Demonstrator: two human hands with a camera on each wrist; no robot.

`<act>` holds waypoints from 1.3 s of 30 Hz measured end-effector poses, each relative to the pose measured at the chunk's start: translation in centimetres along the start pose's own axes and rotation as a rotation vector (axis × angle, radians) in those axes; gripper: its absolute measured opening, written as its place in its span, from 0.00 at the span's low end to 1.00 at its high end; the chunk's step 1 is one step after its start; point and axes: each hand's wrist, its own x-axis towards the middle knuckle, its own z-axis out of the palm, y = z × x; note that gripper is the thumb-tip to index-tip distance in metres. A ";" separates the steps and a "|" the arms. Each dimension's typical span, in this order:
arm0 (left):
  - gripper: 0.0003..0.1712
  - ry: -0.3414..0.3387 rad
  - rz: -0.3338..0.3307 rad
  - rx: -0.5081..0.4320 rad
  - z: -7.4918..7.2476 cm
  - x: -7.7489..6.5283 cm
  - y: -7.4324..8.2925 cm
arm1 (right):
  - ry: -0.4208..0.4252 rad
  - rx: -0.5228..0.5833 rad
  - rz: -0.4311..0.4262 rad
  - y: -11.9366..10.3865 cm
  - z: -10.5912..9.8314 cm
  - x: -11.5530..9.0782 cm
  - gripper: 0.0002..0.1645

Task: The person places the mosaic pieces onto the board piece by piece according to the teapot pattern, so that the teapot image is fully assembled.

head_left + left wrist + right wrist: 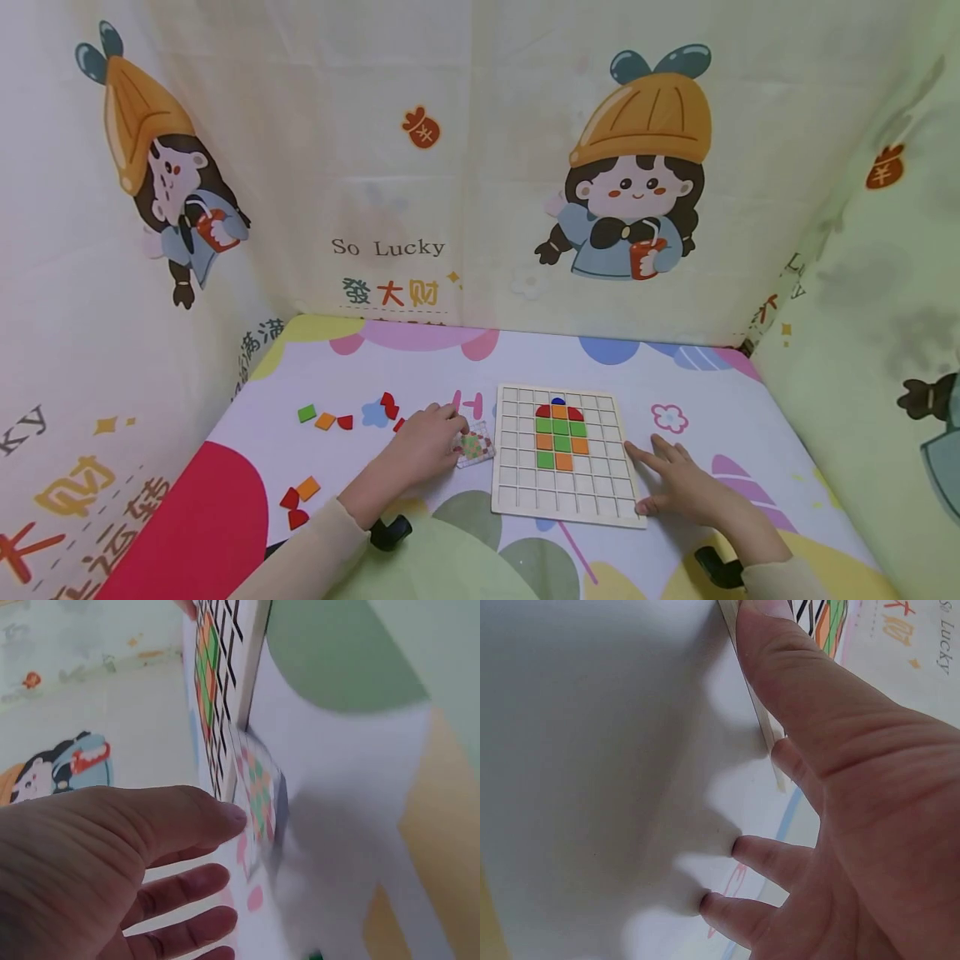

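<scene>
The left hand (pixel 427 440) pinches the near edge of a small pattern card (pixel 476 445) between thumb and index finger, just left of a pale wooden grid board (pixel 517 492). In the left wrist view the card (pixel 259 791) stands tilted beside the board's edge, slightly blurred, and the other fingers hang loose. Coloured tiles (pixel 562 427) in green, orange, red and blue form a figure on the board. The right hand (pixel 678 479) is spread at the board's right side, its thumb (pixel 780 645) and index finger touching the edge, other fingertips on the tabletop.
Loose tiles lie on the left of the printed tabletop (pixel 420 542): a green square (pixel 307 412), orange squares (pixel 308 487) and several red pieces (pixel 297 519). Some sit close to the left hand. Printed fabric (pixel 480 183) encloses the back and sides.
</scene>
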 end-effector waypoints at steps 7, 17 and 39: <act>0.20 -0.040 -0.073 -0.003 0.0 -1.0 -2.3 | -0.006 0.025 0.015 -0.1 0.0 -0.1 0.61; 0.17 -0.081 -0.126 -0.076 0.1 -2.1 -4.2 | -0.005 0.016 0.022 0.2 0.1 -0.1 0.61; 0.16 -0.106 -0.186 -0.106 -0.2 -2.9 -5.4 | 0.004 0.003 0.000 -0.2 -0.1 -0.3 0.59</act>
